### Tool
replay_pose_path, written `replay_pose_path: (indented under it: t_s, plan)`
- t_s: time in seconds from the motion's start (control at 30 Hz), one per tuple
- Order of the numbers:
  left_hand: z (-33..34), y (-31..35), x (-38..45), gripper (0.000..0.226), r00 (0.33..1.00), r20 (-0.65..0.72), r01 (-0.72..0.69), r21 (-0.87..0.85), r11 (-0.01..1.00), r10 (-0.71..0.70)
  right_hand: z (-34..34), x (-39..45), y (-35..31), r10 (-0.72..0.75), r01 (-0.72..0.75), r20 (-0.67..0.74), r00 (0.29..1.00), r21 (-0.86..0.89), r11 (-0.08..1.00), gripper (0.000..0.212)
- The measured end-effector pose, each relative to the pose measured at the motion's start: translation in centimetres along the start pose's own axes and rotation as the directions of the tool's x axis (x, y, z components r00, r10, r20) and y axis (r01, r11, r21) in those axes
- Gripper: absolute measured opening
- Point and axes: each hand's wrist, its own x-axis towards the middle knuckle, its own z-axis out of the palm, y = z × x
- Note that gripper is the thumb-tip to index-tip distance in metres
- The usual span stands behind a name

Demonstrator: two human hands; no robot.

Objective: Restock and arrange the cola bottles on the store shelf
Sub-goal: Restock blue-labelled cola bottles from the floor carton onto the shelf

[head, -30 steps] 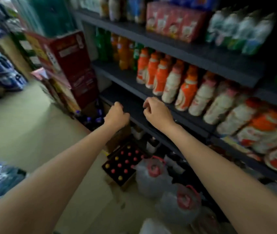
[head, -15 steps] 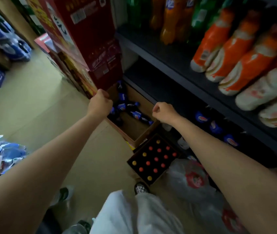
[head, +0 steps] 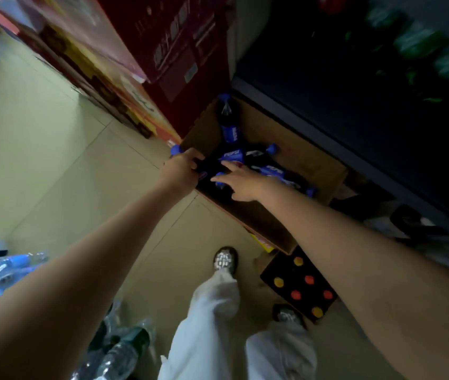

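An open cardboard box (head: 289, 152) stands on the floor at the foot of the dark shelf (head: 324, 133). Several cola bottles (head: 230, 127) with blue caps and blue labels lie loose inside it. At the box's left corner my left hand (head: 181, 168) grips one cola bottle near its neck, and that bottle's blue cap (head: 175, 150) sticks out past my fingers. My right hand (head: 241, 182) reaches into the box with fingers stretched out, resting on the bottles in the middle. Motion blur hides the finer detail.
Stacked red cartons (head: 179, 50) tower just left of the box. A black crate (head: 300, 283) of bottles with red and yellow caps sits by my right arm. My legs in white trousers (head: 215, 311) stand before the box. Wrapped bottle packs (head: 1, 270) lie at lower left.
My view dropped from the shelf to the floor box. Both hands, fists before, went down into it. The left took hold of a cola bottle and the right opened over the others.
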Motion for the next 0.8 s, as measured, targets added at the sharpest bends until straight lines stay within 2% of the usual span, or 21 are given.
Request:
replay_pose_path:
  t_s: [0.1, 0.23, 0.37, 0.43, 0.5, 0.6, 0.63, 0.7, 0.8]
  plan:
    - [0.9, -2.4, 3.0, 0.049, 0.998, 0.052, -0.024, 0.075, 0.997, 0.02, 2.1, 4.8, -1.0, -0.004, -0.001, -0.029, 1.0, -0.144, 0.99, 0.059]
    - [1.9, -3.4, 5.0, 0.047, 0.982, 0.186, -0.061, 0.154, 0.986, 0.032, 3.3, 5.5, 0.1, -0.032, 0.013, -0.148, 0.988, -0.124, 0.992, 0.032]
    - [2.2, 0.1, 5.3, 0.053, 0.941, 0.331, -0.151, 0.24, 0.959, 0.066, 0.7, 0.3, 2.2, 0.076, -0.042, -0.254, 0.964, 0.138, 0.99, 0.015]
    - [2.4, 3.7, 4.2, 0.06, 0.9, 0.426, -0.223, 0.253, 0.941, 0.098, -2.1, -3.8, 3.3, 0.12, -0.061, -0.267, 0.956, 0.219, 0.974, 0.017]
    - [2.2, 8.0, 1.9, 0.068, 0.849, 0.503, -0.303, 0.211, 0.929, 0.162, -5.3, -9.1, 3.7, 0.109, -0.048, -0.268, 0.957, 0.223, 0.974, 0.022]
    - [1.2, 14.6, -2.6, 0.059, 0.755, 0.568, -0.448, 0.085, 0.89, 0.327, -9.0, -18.8, 4.1, 0.126, -0.06, -0.302, 0.945, 0.218, 0.974, 0.025]
    - [0.6, 16.8, -4.4, 0.057, 0.731, 0.555, -0.499, 0.038, 0.866, 0.397, -9.9, -22.3, 4.4, 0.134, -0.065, -0.314, 0.94, 0.221, 0.973, 0.025]
    - [-0.4, 21.2, -8.5, 0.07, 0.701, 0.508, -0.553, -0.058, 0.831, 0.501, -11.3, -29.9, 5.1, 0.19, -0.101, -0.363, 0.912, 0.251, 0.963, 0.024]
    - [-0.9, 28.7, -16.2, 0.08, 0.622, 0.485, -0.632, -0.154, 0.76, 0.615, -12.2, -42.7, 6.3, 0.313, -0.149, -0.465, 0.828, 0.355, 0.923, 0.023]
